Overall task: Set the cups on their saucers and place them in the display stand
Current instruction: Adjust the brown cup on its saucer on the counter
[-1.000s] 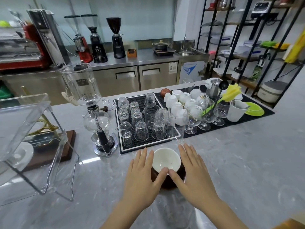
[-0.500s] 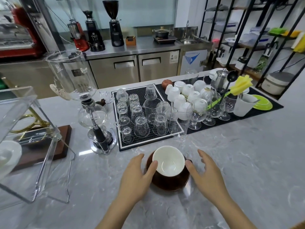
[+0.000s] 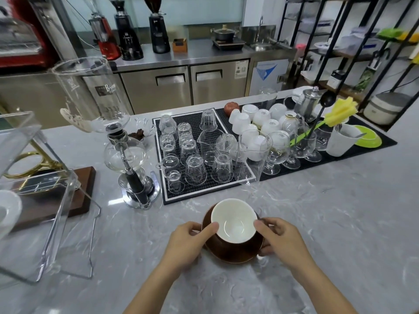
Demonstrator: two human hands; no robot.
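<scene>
Left hand [image 3: 188, 241] and right hand [image 3: 281, 236], fingers curled, grip opposite edges of the brown saucer [image 3: 235, 253], thumbs touching the rim of the white cup [image 3: 234, 219] seated on it, on the marble counter [image 3: 317, 211] near the clear display stand [image 3: 56, 223] at left. Handling est.: glazed ceramic, i.e. stiff, slick, chip-prone, moderately heavy; cup sits loose, so lift by the saucer rim w/ 2 hands, kept level.

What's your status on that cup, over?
Left hand and right hand grip brown saucer; white cup seated on it. Display stand left, path unobstructed.
</scene>
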